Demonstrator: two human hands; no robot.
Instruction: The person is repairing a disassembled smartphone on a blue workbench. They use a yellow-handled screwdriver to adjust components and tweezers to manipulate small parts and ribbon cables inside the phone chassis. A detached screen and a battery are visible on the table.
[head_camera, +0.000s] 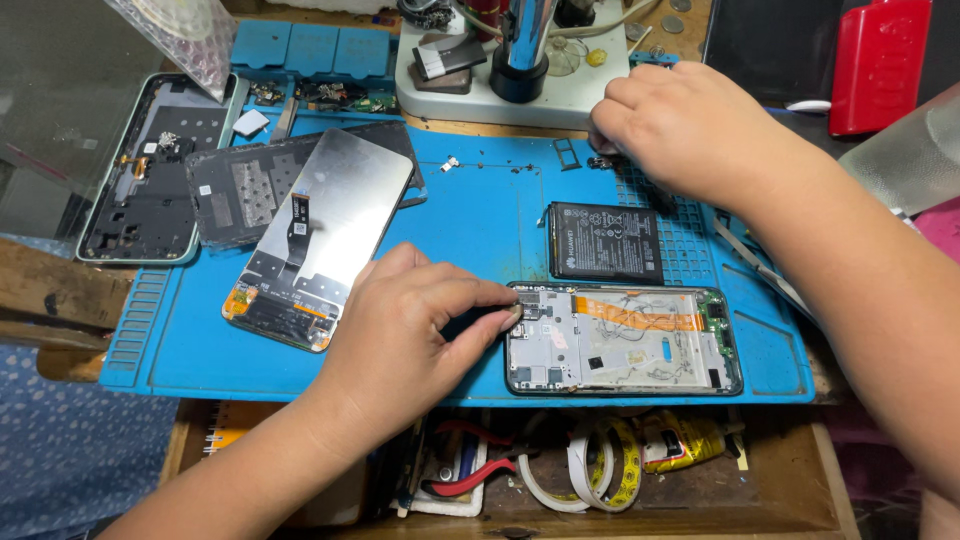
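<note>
Pinching opened phone (622, 340) edge with left hand (400, 335), right hand (675, 125) near microscope base (500, 95)

I see a matt blue rubbery mat (480, 220), a shiny metal-backed screen panel (325, 225), and worn, rough wooden worktop (700, 500).

Opened phone frame (622, 340) lies on the repair mat (480, 220), its end touching the left hand (405, 330) fingers (490, 305). Battery (605, 240) lies just behind the frame, between both hands. Detached screen panel (320, 235) lies left of the left fingers; back cover (150, 170) farther left. Microscope base (500, 85) stands just left of the right hand (680, 125). Tape rolls (590, 465) lie in the tray before the mat.
</note>
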